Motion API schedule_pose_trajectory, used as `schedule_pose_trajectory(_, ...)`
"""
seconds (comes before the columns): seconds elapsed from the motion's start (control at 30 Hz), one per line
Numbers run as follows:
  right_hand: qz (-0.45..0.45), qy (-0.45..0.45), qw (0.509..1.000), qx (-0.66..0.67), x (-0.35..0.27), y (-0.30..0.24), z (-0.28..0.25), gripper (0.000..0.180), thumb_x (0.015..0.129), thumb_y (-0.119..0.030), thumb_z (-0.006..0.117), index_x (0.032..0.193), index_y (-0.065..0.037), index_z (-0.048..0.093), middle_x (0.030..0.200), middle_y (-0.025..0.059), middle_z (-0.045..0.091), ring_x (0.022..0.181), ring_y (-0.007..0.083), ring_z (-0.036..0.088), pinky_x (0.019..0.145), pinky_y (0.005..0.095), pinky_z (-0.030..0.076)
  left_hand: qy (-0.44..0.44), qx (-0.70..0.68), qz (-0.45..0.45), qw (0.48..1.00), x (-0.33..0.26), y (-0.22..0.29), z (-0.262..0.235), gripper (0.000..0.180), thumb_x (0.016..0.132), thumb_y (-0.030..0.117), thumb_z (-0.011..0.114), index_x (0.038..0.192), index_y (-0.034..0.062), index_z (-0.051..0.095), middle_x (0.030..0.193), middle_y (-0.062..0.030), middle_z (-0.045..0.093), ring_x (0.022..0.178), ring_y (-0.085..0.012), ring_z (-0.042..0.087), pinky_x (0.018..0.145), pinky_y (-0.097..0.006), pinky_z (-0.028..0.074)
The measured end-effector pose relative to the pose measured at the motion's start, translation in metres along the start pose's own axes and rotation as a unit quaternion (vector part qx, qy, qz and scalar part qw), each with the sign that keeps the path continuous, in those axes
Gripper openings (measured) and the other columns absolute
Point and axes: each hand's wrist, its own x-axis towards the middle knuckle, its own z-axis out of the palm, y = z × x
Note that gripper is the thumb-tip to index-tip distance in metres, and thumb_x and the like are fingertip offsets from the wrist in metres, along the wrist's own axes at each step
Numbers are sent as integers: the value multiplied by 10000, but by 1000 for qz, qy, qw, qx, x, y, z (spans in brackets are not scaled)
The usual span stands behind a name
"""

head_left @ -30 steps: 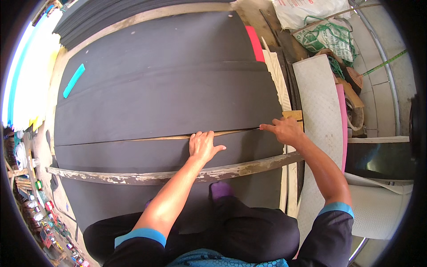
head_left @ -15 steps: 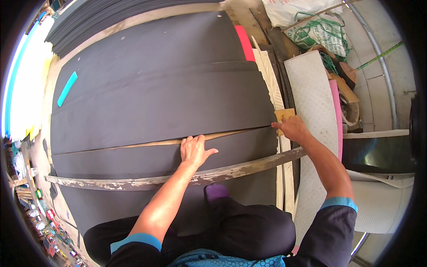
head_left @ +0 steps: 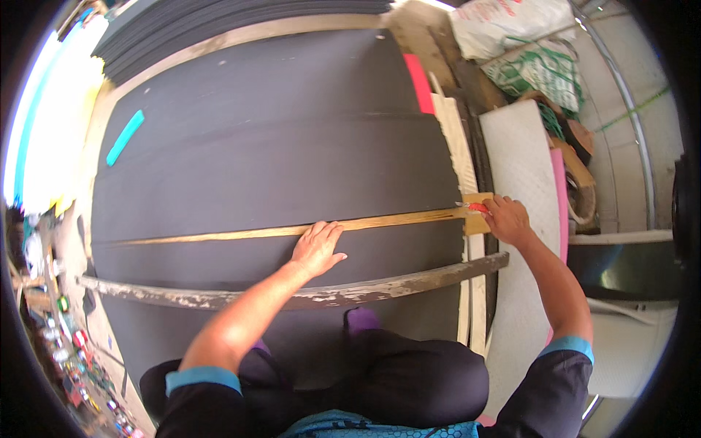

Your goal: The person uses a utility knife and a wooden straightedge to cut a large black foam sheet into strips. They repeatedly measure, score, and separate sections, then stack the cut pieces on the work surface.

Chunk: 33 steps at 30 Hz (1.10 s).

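Left hand point(head_left: 318, 248): lay flat, fingers stretched, on black sheet point(head_left: 398, 252).
Right hand point(head_left: 509, 219): held red cutter point(head_left: 479, 208), fingers closed.
Gap point(head_left: 409, 217): showed tan surface.

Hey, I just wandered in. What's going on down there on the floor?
A person is working over a dark sheet. The left hand rests on a dark strip beside a long gap that shows something wood-coloured beneath. The right hand holds a red cutter at the gap's right end. A worn bar lies nearer the person.

One cutter point(head_left: 479, 207), one turquoise strip point(head_left: 125, 138)
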Motion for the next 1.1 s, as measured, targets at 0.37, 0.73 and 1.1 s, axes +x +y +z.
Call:
schedule_pose_trajectory(0.37, -362, -120, 923, 55, 89, -293, -12, 461, 998, -430, 672, 1256, -69, 549, 1252, 158, 601, 1222, 345, 622, 934, 478, 599, -171, 193, -75, 963, -142, -176, -123, 791, 961, 454, 723, 1572, 44, 434, 1631, -203, 406, 1509, -367, 381, 1254, -489, 327)
schedule_pose_trajectory(0.73, -345, 41, 915, 203, 133, -466, 15, 412, 966, -446, 684, 1181, -95, 677, 1144, 132, 673, 1149, 318, 645, 968, 478, 542, -78, 74, -255, 961, -190, -218, -99, 814, 1014, 579, 594, 1666, 179, 312, 1742, -188, 197, 1607, -399, 194, 1305, -523, 222)
schedule_pose_trajectory(1.1, -253, 13, 967, -20, 197, -404, -1, 831, 986, -470, 687, 1647, -154, 295, 1629, 265, 363, 1484, 443, 412, 1215, 535, 382, -46, 66, -212, 974, -200, -240, -95, 794, 1008, 555, 617, 1643, 157, 353, 1726, -176, 254, 1590, -378, 245, 1286, -529, 262)
